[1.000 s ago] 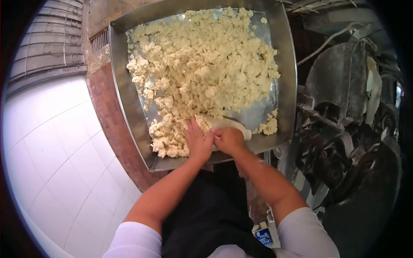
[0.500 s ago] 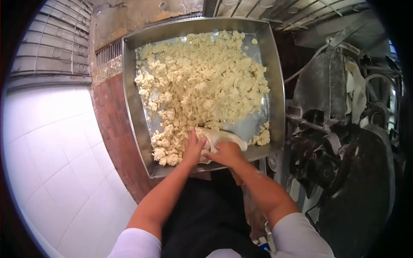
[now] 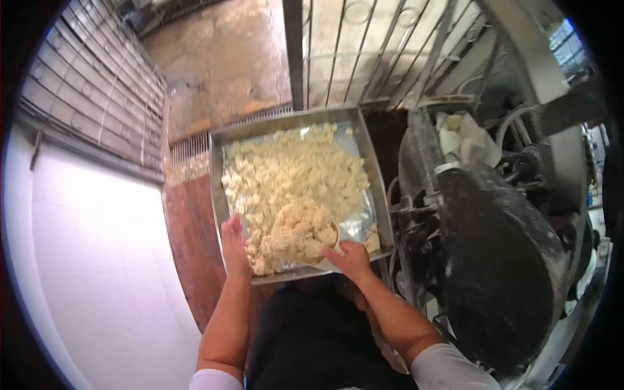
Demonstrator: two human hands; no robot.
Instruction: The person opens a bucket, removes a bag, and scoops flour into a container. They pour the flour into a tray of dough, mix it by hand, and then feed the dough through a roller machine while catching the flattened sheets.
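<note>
A large metal tray (image 3: 217,170) holds pale crumbly dough (image 3: 296,166) in loose lumps. At its near side my right hand (image 3: 351,260) grips a whitish scoop (image 3: 341,236), thumb over the rim. Crumbs are heaped in the scoop and hide most of its shape. My left hand (image 3: 235,250) is off the scoop, near the tray's left wall, fingers extended upward and palm turned toward the dough.
Dark, dusty machinery (image 3: 494,260) stands close on the right. A white tiled surface (image 3: 110,260) lies to the left, beside a reddish-brown floor (image 3: 190,240). Metal grilles (image 3: 97,84) stand beyond the tray.
The scoop, earlier held low by both hands, is now heaped with dough. My left hand has come off it and moved left. The camera view has shifted, showing more beyond the tray.
</note>
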